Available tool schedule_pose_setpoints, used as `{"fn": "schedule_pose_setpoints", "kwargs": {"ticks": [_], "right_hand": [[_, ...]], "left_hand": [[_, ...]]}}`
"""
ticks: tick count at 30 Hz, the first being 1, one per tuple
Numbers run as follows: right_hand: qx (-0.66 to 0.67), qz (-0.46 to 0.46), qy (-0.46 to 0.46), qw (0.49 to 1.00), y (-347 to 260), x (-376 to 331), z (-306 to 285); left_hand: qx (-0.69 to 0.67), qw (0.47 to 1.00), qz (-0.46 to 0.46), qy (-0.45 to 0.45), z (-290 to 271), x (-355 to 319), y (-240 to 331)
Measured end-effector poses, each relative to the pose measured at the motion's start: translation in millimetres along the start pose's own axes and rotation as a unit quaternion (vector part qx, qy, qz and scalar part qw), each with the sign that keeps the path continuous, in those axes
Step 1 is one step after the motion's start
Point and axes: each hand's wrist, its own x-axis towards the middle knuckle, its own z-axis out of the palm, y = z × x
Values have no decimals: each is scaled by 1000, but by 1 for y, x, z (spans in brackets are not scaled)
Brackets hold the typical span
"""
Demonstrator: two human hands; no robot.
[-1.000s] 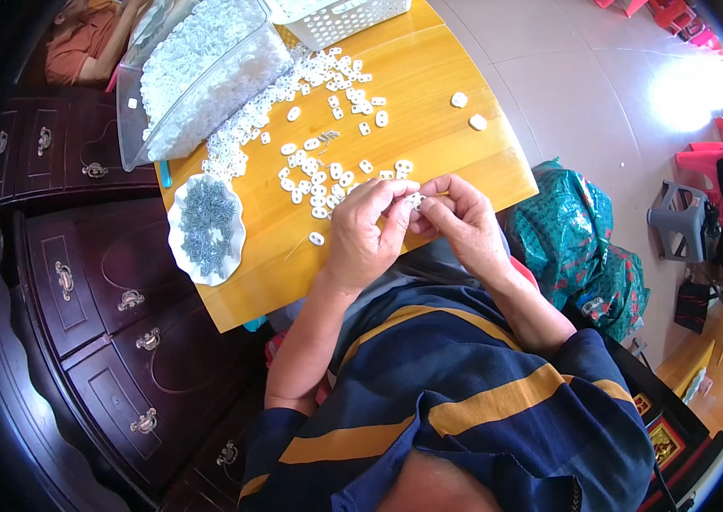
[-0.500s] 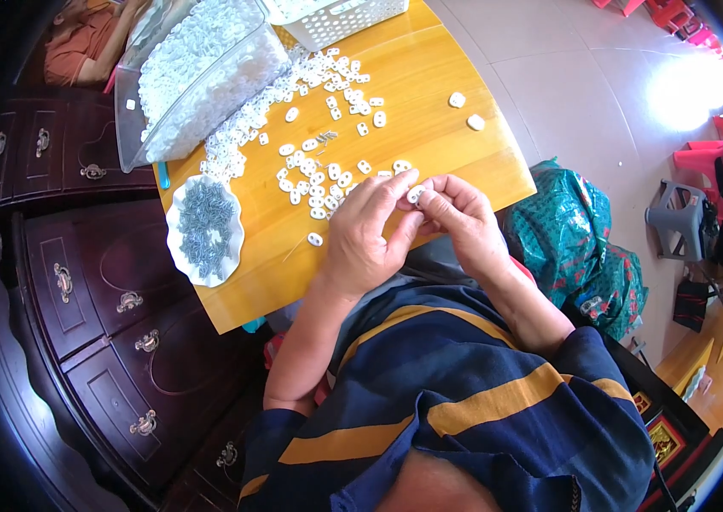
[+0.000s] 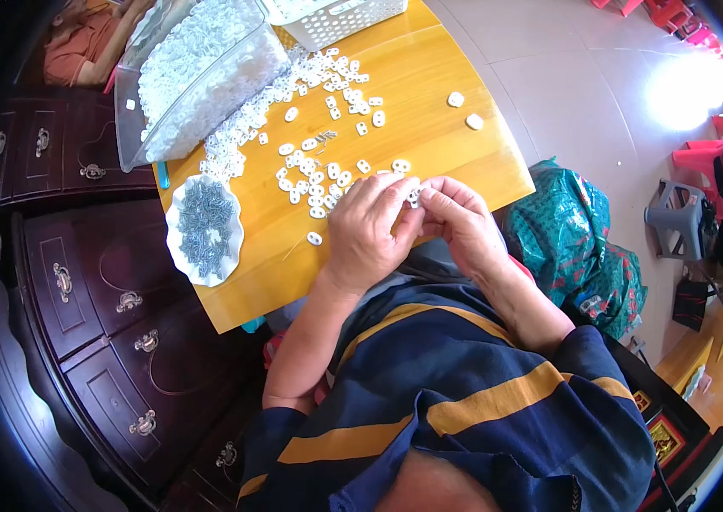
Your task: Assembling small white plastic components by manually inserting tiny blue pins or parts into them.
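Close above the table's near edge, my left hand (image 3: pixel 373 229) and my right hand (image 3: pixel 465 224) meet with fingertips pinched together. Between them is a small white plastic piece with dark holes (image 3: pixel 414 197), partly hidden by the fingers. Just beyond my hands lie several loose white two-hole oval pieces (image 3: pixel 317 201). A few thin metal pins (image 3: pixel 326 136) rest among them. To the left stands a white wavy-edged dish (image 3: pixel 173 237) holding a heap of small grey metal parts (image 3: pixel 208 224).
A clear bin (image 3: pixel 128 136) full of small white pieces stands at the table's far left, with more spilled beside it. Behind is a white perforated basket (image 3: pixel 344 29). Dark drawers (image 3: pixel 88 299) flank the left; green bags (image 3: pixel 562 222) sit on the right. Another person's arm (image 3: pixel 110 43) shows far left.
My fingertips have closed in tighter around the white piece, which has turned a little and shows less. My left fingers have drawn slightly nearer to me.
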Motion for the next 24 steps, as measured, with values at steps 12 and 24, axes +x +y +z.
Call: {"fn": "schedule_pose_setpoints", "kwargs": {"ticks": [12,24], "right_hand": [[-32,9,-29,999,-3,0,0],[-23,-13,-30,999,1,0,-2]], "left_hand": [[-12,1000,-15,-15,-1,1,1],[-115,987,-102,-36,2,-2,1]]}}
